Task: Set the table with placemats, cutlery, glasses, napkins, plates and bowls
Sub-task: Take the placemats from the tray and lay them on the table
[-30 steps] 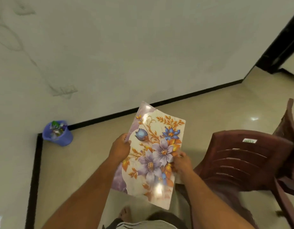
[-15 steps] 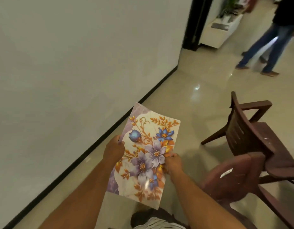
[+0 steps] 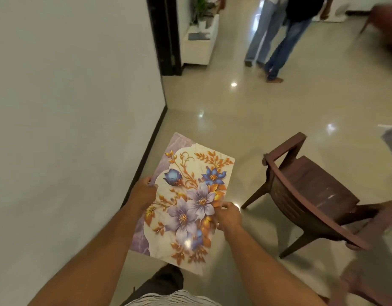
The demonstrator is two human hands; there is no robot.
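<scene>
I hold a floral placemat (image 3: 186,195) in front of me above the floor, white and lilac with blue, purple and orange flowers. It looks like a thin stack, with a lilac edge showing under the top sheet. My left hand (image 3: 144,193) grips its left edge, thumb on top. My right hand (image 3: 229,216) pinches its right edge. No table, cutlery, glasses, plates or bowls are in view.
A white wall (image 3: 69,107) runs along my left with a black skirting. A brown plastic chair (image 3: 312,195) stands close on my right, another at the lower right corner. Two people (image 3: 279,36) walk ahead on the glossy floor, beside a black door frame (image 3: 166,36).
My view has swung right and forward, from the wall corner with a blue bin toward the hallway. Both hands keep the same hold on the placemat. The walking people are now nearer the middle.
</scene>
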